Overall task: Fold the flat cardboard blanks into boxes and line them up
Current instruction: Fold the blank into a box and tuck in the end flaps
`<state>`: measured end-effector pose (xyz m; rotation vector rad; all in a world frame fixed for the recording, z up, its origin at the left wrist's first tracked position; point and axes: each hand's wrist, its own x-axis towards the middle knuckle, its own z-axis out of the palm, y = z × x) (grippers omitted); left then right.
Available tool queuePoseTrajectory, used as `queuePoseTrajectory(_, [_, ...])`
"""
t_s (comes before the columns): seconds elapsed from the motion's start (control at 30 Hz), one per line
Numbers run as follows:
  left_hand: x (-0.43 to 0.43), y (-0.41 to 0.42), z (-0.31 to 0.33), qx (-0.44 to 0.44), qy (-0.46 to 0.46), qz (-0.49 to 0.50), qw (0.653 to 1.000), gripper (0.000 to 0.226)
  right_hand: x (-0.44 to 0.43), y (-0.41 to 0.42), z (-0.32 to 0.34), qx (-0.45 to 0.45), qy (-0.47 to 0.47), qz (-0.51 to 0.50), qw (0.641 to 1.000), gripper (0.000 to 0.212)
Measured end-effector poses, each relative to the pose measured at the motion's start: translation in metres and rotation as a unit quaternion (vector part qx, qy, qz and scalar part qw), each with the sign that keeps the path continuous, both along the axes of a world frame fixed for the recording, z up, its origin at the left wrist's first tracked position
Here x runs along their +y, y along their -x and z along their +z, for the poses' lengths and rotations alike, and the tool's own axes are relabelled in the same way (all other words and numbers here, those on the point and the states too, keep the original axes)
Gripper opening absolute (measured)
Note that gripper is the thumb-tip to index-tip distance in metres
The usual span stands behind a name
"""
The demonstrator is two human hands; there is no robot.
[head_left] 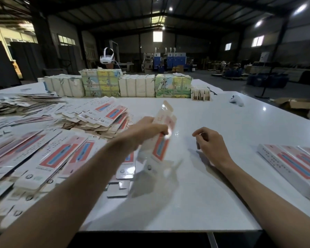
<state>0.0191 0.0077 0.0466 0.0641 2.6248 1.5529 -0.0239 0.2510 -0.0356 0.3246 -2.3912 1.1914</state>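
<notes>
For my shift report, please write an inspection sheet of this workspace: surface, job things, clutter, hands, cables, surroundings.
Surface: white table, glossy, bare in the middle.
Job's things: flat blanks spread at left; blank in hand, blurred; folded boxes lined up at right.
Clutter: wrapped bundles at the far edge; white controller.
Hands: left hand grips the blank; right hand empty, fingers curled above the table.
Cables: a dark cord beside the bundles.
Surroundings: dim warehouse; person wearing a white headset behind the bundles.

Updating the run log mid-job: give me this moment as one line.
left hand: grips cardboard blank, lifted, blurred | right hand: empty, curled, over table | folded boxes: right | flat blanks: left
</notes>
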Motion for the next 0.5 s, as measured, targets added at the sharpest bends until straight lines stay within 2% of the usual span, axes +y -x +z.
queuePoseTrajectory(0.13, [0.045,0.014,-0.036,-0.115,-0.227,-0.050,0.966,0.029,0.003,-0.001,0.004,0.004,0.039,-0.018,0.999,0.021])
queuePoseTrajectory(0.23, [0.057,0.014,-0.053,-0.086,-0.272,-0.032,0.958,0.025,0.002,-0.001,0.004,0.009,0.062,-0.015,0.998,0.019])
queuePoseTrajectory(0.33, [0.057,0.009,-0.061,-0.101,-0.333,-0.036,0.937,0.032,-0.003,-0.003,0.005,0.034,0.070,0.002,0.997,0.019])
queuePoseTrajectory(0.4, [0.054,0.004,-0.061,-0.116,-0.373,-0.025,0.920,0.044,-0.006,-0.005,0.008,0.062,0.049,0.023,0.997,0.023])
queuePoseTrajectory(0.5, [0.054,0.003,-0.059,-0.097,-0.390,-0.004,0.916,0.061,-0.010,-0.008,0.011,0.074,-0.018,0.068,0.995,0.030])
